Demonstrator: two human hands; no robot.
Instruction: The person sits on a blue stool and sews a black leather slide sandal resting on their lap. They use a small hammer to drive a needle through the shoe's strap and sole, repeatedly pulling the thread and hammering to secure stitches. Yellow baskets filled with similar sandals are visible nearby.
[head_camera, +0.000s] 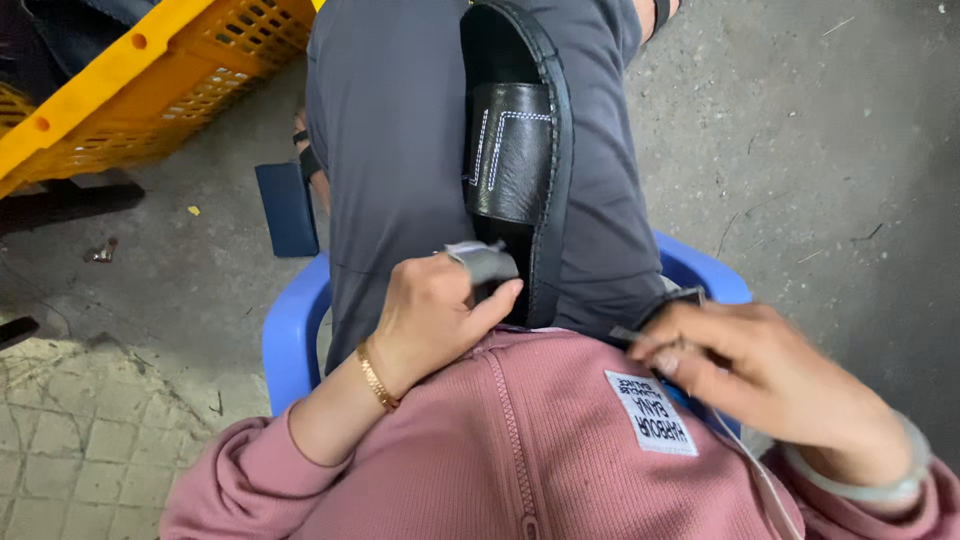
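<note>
Crate (150, 80) of yellow-orange plastic, latticed, at far left on the concrete floor (820, 150); below it, paving stones (80, 440) in the lower-left corner. Further right, dark blue block (287, 208) lying on the ground just beside the grey-trousered leg (400, 150). Under the seated person, blue plastic chair (295, 330), its rim showing on both sides of the lap.

Left hand (432, 315) curled closed, gold bracelet (376, 377) at the wrist, forefinger wrapped in a grey finger guard (483, 262), thumb pressed against the near end of the sandal. Black leather sandal (520, 150) resting lengthwise along the thigh, sole edge toward the right, broad strap (510, 150) with white stitching across its middle, near end against the left thumb and forefinger.

Lower middle, pink zip-up sweatshirt (520, 450) with a white sewn-on label (650, 412).

Right hand (745, 375) just right of the sandal's near end, not touching it, fingers pinched closed around a thin grey tool (630, 335), tip pointing left; kind of tool not clear. Pale thread (750, 460) trailing down from that hand across the sweatshirt. Pale green bangle (880, 480) on the right wrist.
</note>
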